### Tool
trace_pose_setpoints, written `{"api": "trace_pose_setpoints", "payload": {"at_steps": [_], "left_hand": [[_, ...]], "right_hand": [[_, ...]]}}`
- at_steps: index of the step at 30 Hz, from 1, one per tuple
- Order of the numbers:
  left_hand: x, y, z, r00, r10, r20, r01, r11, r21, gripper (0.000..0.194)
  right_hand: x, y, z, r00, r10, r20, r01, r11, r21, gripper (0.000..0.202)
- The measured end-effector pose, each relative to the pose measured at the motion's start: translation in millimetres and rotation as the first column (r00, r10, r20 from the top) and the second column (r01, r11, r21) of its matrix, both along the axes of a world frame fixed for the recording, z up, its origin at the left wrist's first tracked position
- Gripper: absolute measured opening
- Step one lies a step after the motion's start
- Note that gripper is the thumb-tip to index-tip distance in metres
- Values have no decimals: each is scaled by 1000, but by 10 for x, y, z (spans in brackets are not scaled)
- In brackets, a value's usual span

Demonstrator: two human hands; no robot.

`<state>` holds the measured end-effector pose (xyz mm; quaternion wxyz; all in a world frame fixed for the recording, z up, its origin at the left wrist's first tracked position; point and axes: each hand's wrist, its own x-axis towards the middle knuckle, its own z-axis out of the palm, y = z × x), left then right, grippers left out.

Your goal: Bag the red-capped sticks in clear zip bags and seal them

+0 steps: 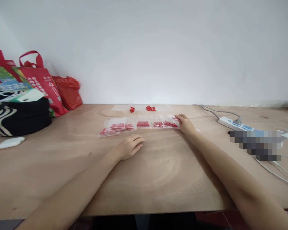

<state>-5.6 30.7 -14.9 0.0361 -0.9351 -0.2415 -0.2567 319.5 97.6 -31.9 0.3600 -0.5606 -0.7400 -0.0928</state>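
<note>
A row of small clear plastic bags with small red pieces inside lies across the table, the pieces lined up along the lower part of each bag. My right hand [186, 124] is at the right end of this row, fingers closed at the edge of the last plastic bag [170, 124]; a bit of red shows by its fingertips. Nearer to me, my left hand [131, 146] rests on the wood with its fingers stretched out, holding nothing. Just beyond it are the middle bag [143, 123] and the leftmost bag [109, 131], which overlaps its neighbour.
Behind the row, two loose piles of red pieces [150, 109] lie on clear bags near the wall. A power strip [237, 123] with cables is at the right. Shopping bags [42, 84], a black striped bag [26, 116] and a white flat object [11, 142] occupy the left.
</note>
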Motion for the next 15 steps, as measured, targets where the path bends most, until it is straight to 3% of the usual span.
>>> {"api": "trace_pose_setpoints", "payload": {"at_steps": [3, 6, 8, 11, 15], "left_hand": [[-11, 6, 3, 1000, -5, -6, 5, 1000, -23, 18], [-10, 6, 3, 1000, -2, -15, 2, 999, -47, 18], [-3, 5, 0, 1000, 11, -12, -11, 998, -69, 19], [8, 3, -8, 1000, 24, -1, -24, 995, -95, 19], [13, 7, -20, 1000, 30, -3, -30, 997, -72, 19]], "right_hand": [[44, 24, -31, 995, 69, 77, -56, 986, -154, 52], [157, -49, 55, 992, 87, 91, -57, 955, -290, 64], [276, -110, 153, 997, -33, 76, 61, 909, -412, 66], [451, -173, 269, 938, -332, 95, 326, 762, -560, 53], [562, -183, 305, 877, -464, 123, 430, 645, -632, 52]]}}
